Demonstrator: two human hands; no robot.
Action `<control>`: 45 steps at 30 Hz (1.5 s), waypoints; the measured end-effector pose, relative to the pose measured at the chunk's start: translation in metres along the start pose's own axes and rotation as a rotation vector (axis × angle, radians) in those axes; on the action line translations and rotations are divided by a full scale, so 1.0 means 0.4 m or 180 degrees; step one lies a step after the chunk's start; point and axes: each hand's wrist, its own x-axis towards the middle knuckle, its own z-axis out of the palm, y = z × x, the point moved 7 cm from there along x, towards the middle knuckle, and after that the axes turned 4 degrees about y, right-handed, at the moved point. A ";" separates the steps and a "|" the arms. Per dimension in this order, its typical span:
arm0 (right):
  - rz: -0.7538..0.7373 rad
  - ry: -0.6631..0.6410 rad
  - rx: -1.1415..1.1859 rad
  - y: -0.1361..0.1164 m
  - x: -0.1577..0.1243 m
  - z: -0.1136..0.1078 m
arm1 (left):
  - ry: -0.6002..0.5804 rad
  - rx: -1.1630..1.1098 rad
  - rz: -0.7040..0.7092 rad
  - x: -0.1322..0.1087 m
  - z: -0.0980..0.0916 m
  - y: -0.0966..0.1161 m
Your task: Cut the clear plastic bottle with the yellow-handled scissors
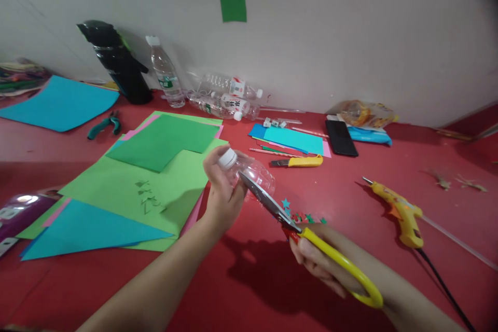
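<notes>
My left hand (223, 194) is closed around a clear plastic bottle (259, 174) with a white cap, tilted above the red table. The bottle looks short, as if only its upper part is there; its far end is hard to make out. In my right hand (321, 264) is a pair of scissors (272, 207) with yellow handles. The blades look closed or nearly so, and their tip reaches the bottle's side beside my left thumb. Small coloured paper stars (307, 218) lie on the table behind the scissors.
Coloured paper sheets (163, 140) spread at left, near teal pliers (104, 125) and a black flask (120, 67). Plastic bottles (225, 98) lie along the wall. A yellow utility knife (298, 162), a phone (341, 137) and a corded yellow glue gun (400, 212) occupy the right.
</notes>
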 end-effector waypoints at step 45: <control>0.0203 0.0297 -0.0072 -0.015 -0.011 -0.006 | -0.0160 0.0320 0.0043 -0.006 -0.004 -0.013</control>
